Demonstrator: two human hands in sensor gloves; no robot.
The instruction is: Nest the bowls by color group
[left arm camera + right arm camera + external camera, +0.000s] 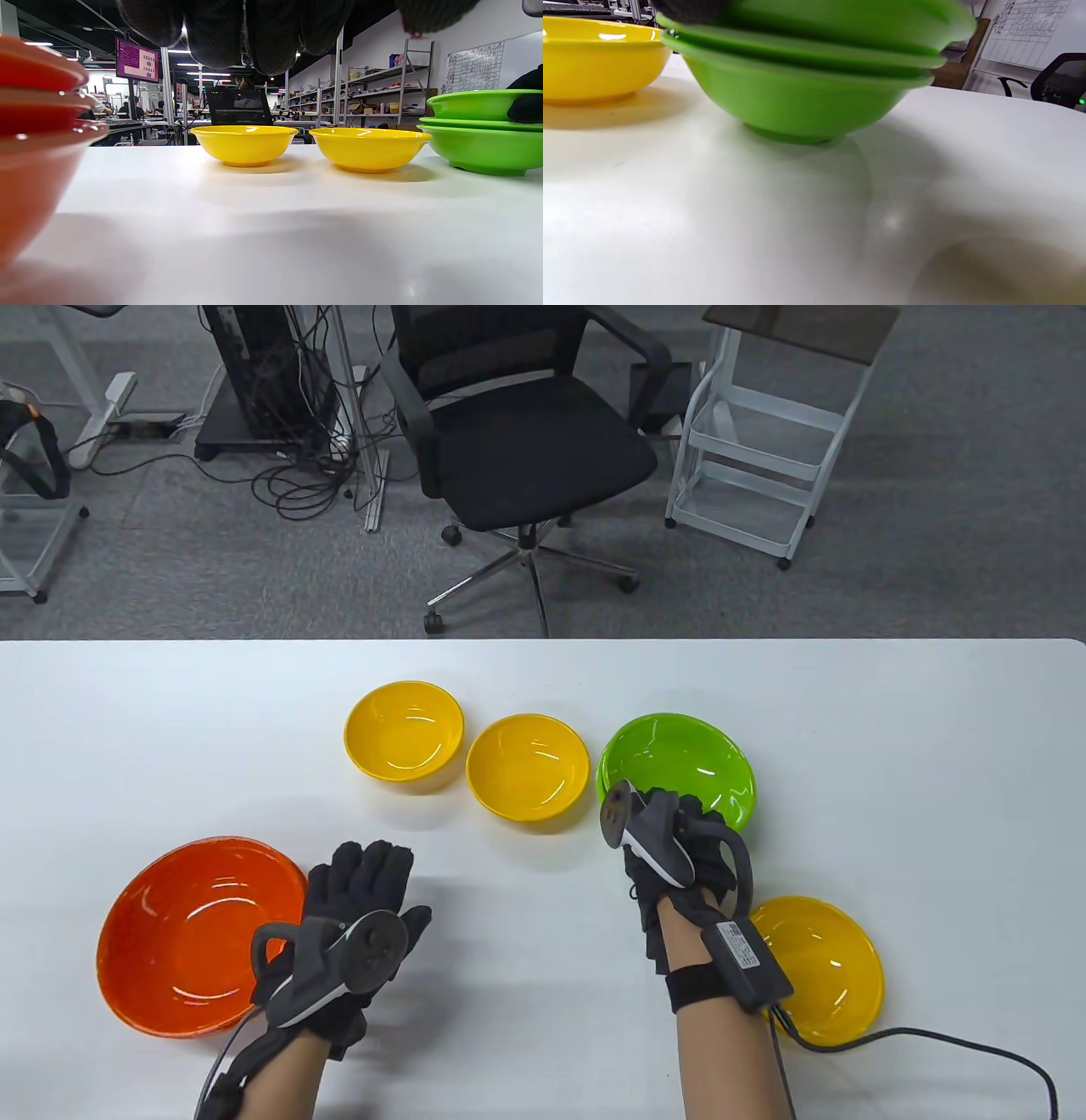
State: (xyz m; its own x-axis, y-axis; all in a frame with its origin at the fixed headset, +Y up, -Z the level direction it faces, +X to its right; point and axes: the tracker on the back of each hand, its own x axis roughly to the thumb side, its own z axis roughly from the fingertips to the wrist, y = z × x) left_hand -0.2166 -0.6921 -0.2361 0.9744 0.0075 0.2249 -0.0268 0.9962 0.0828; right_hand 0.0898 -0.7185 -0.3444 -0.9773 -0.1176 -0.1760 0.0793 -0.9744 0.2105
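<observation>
A: Item, green stack point(676, 766): on the worktop point(543, 899), right of two yellow bowls point(527, 766). Right hand point(670, 848) at its near rim, apparently gripping; fingers mostly hidden.

B: Risk?

A: Top bowl looks tilted; letting go unevenly could leave it cocked.

B: Left hand point(361, 912)?

A: Flat, fingers spread, holding nothing, beside the orange stack point(199, 933). Third yellow bowl point(819, 967) near the right wrist.

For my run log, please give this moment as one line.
green stack: nested, right hand on its rim | orange stack: nested | left hand: free | yellow bowls: separate
</observation>
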